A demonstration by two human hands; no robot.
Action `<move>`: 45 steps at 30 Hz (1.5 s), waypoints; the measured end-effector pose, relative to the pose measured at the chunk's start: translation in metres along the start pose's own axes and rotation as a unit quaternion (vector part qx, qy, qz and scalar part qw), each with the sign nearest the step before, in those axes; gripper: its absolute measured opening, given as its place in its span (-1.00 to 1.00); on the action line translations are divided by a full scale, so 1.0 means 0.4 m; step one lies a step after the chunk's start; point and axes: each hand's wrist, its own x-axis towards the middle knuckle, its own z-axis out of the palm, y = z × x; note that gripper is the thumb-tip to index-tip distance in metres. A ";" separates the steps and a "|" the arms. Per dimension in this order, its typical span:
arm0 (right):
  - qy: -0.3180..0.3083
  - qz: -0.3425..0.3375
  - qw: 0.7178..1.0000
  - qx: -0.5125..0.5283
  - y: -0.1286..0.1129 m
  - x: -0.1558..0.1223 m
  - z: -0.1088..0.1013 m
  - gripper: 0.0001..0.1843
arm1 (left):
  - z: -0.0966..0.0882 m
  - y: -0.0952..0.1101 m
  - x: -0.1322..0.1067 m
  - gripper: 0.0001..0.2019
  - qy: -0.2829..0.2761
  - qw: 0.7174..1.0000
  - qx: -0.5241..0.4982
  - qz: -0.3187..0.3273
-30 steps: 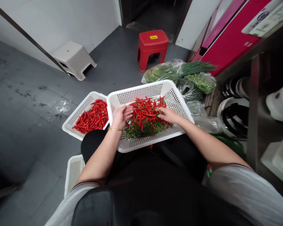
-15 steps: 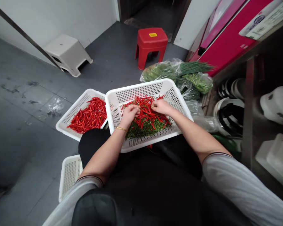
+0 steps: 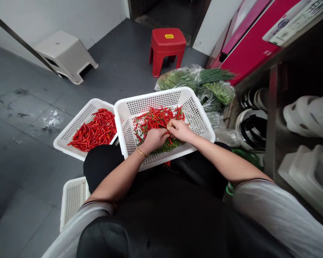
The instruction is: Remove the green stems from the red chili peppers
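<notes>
A white perforated plastic basket (image 3: 120, 123) rests across my lap. Inside it lie red chili peppers (image 3: 150, 120), with green stems (image 3: 170, 146) heaped along the near side. Over this pile my left hand (image 3: 156, 139) is closed, thumb and fingers pinched on a red chili pepper. My right hand (image 3: 180, 129) meets it fingertip to fingertip, also pinched at the chili; the fingers hide most of it. To the left, a second white basket (image 3: 66, 140) contains loose red chilies (image 3: 95, 129).
Another white basket (image 3: 73, 199) sits on the floor at lower left. Ahead are a red stool (image 3: 168, 43) and a tipped grey-white stool (image 3: 60, 48). Bagged green vegetables (image 3: 177, 79) lie beyond the lap basket. Shelves with stacked containers (image 3: 309, 114) line the right side.
My hands have come together, moving nearer to me over the pile; before, they were apart above the chilies. The whole view has shifted slightly.
</notes>
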 end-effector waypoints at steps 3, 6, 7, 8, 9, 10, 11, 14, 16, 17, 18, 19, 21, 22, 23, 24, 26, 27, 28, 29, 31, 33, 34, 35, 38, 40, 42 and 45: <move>-0.117 0.044 0.956 0.264 0.011 -0.021 -0.021 -0.71 | -0.015 0.017 -0.012 -0.97 -0.012 0.999 -0.001 0.052; -0.145 -0.008 0.941 0.305 0.041 -0.027 -0.065 -0.65 | -0.051 0.020 -0.010 -0.88 0.008 0.997 -0.074 0.035; -0.136 -0.009 0.962 0.237 0.058 -0.022 -0.080 -0.66 | -0.066 0.017 -0.007 -0.86 0.016 0.993 -0.120 0.013; -0.122 0.006 0.984 0.131 0.079 -0.014 -0.092 -0.67 | -0.082 0.013 -0.003 -0.84 0.025 0.984 -0.175 -0.013; -0.100 0.034 0.994 0.000 0.101 -0.003 -0.100 -0.67 | -0.096 0.007 0.002 -0.82 0.033 0.970 -0.236 -0.039; -0.087 0.073 0.984 -0.135 0.123 0.010 -0.102 -0.64 | -0.109 0.000 0.006 -0.81 0.043 0.953 -0.294 -0.062; -0.099 0.106 0.960 -0.242 0.144 0.022 -0.099 -0.63 | -0.120 -0.006 0.010 -0.81 0.053 0.934 -0.344 -0.080; -0.132 0.135 0.897 -0.399 0.174 0.051 -0.070 -0.71 | -0.126 -0.021 0.016 -0.84 0.072 0.900 -0.411 -0.123; -0.125 0.106 0.895 -0.414 0.159 0.060 -0.053 -0.82 | -0.108 -0.026 0.016 -0.75 0.061 0.898 -0.408 -0.154; -0.120 0.085 0.900 -0.411 0.141 0.063 -0.048 -0.83 | -0.093 -0.028 0.015 -0.71 0.054 0.901 -0.396 -0.166; -0.117 0.060 0.904 -0.406 0.118 0.065 -0.044 -0.81 | -0.076 -0.029 0.015 -0.69 0.050 0.907 -0.382 -0.171; -0.115 0.034 0.909 -0.399 0.092 0.066 -0.041 -0.78 | -0.057 -0.029 0.016 -0.66 0.049 0.913 -0.367 -0.172; -0.103 -0.021 0.917 -0.384 0.041 0.066 -0.032 -0.73 | -0.024 -0.030 0.019 -0.63 0.051 0.922 -0.345 -0.167; -0.094 -0.043 0.921 -0.376 0.020 0.065 -0.025 -0.71 | -0.011 -0.030 0.022 -0.62 0.053 0.923 -0.343 -0.165; -0.084 -0.059 0.926 -0.364 0.005 0.063 -0.016 -0.70 | -0.002 -0.031 0.024 -0.60 0.054 0.922 -0.347 -0.165; -0.071 -0.067 0.933 -0.346 -0.004 0.059 -0.007 -0.69 | 0.002 -0.031 0.027 -0.59 0.058 0.919 -0.354 -0.165; -0.048 -0.065 0.953 -0.291 -0.002 0.047 0.006 -0.70 | -0.001 -0.032 0.030 -0.58 0.074 0.911 -0.373 -0.156; -0.047 -0.059 0.964 -0.254 0.005 0.038 0.009 -0.71 | -0.006 -0.033 0.030 -0.58 0.081 0.909 -0.382 -0.149; -0.053 -0.054 0.974 -0.215 0.014 0.029 0.010 -0.71 | -0.011 -0.033 0.029 -0.58 0.084 0.906 -0.389 -0.142; -0.064 -0.051 0.981 -0.177 0.023 0.020 0.009 -0.70 | -0.016 -0.034 0.028 -0.58 0.083 0.905 -0.394 -0.138; -0.079 -0.055 0.988 -0.120 0.038 0.006 0.006 -0.67 | -0.020 -0.034 0.027 -0.60 0.071 0.906 -0.394 -0.137; -0.077 -0.066 0.991 -0.083 0.043 -0.004 0.011 -0.69 | -0.019 -0.033 0.024 -0.63 0.064 0.920 -0.362 -0.136; -0.072 -0.066 0.993 -0.067 0.041 -0.008 0.017 -0.71 | -0.017 -0.030 0.021 -0.66 0.072 0.935 -0.324 -0.123; -0.070 -0.057 0.995 -0.046 0.038 -0.014 0.026 -0.71 | -0.015 -0.025 0.016 -0.69 0.088 0.954 -0.268 -0.098; -0.108 0.019 0.991 0.073 0.015 -0.056 0.062 -0.67 | -0.008 0.006 -0.017 -0.81 0.136 0.989 -0.036 0.051; -0.157 0.061 0.969 0.181 -0.008 -0.105 0.079 -0.61 | -0.004 0.039 -0.050 -0.87 0.130 0.975 0.080 0.159; -0.209 0.055 0.949 0.230 -0.034 -0.152 0.074 -0.54 | -0.008 0.073 -0.076 -0.86 0.129 0.961 0.108 0.218; -0.253 -0.006 0.964 0.077 -0.063 -0.166 0.029 -0.50 | -0.041 0.098 -0.075 -0.84 0.204 0.967 -0.021 0.153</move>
